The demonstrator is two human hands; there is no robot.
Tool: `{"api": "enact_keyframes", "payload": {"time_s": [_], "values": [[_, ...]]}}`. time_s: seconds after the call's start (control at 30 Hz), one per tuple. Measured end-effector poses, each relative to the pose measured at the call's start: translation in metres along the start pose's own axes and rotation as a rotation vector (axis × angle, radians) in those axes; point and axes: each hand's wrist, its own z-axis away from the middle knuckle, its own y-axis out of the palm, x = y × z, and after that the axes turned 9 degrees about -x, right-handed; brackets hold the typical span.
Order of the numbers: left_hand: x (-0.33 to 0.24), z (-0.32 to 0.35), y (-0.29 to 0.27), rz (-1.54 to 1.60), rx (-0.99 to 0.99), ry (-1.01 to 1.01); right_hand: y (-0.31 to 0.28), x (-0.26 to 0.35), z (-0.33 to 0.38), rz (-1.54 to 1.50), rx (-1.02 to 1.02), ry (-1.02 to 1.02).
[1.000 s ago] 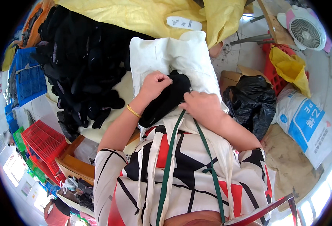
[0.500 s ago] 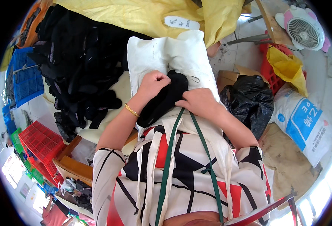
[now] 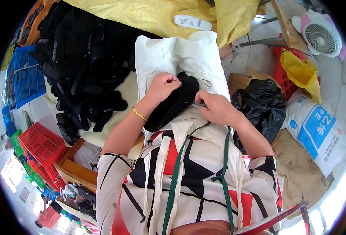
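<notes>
Across my lap, on a white cloth (image 3: 157, 53), lies a black fabric shoe piece (image 3: 166, 111), tilted with its far end toward the right. My left hand (image 3: 165, 88) is closed in a pinch at its far upper edge. My right hand (image 3: 216, 107) is closed on slim metal thread snips (image 3: 196, 104), whose thin blades point left over the shoe piece's right side. Partly hidden by the fingers, the snips' handle cannot be made out. A green cord (image 3: 175, 168) hangs from my neck and loops up near that hand. A dark thread (image 3: 205, 81) curls on the cloth beside the piece.
A large heap of black shoe pieces (image 3: 82, 66) lies at the left. Beyond the cloth, a white insole (image 3: 192, 22) rests on yellow sheeting (image 3: 141, 13). Red crates (image 3: 43, 145) stand left; a black plastic bag (image 3: 261, 102), a printed sack (image 3: 310, 129) and a fan (image 3: 320, 33) are right.
My right hand has shifted slightly right and turned, and the snips' blades now show over the shoe piece. The green cord's loop has swung right. My left hand keeps its pinch.
</notes>
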Motion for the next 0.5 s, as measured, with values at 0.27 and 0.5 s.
{"api": "enact_keyframes", "payload": {"time_s": [0.27,0.5], "values": [[-0.001,-0.001,-0.001,-0.001,0.011,-0.030,0.028,-0.004,-0.021,0.190,-0.232,0.034],[-0.003,-0.001,0.000,0.004,0.007,-0.027,0.032,-0.009,-0.030,0.249,-0.279,0.079]]}}
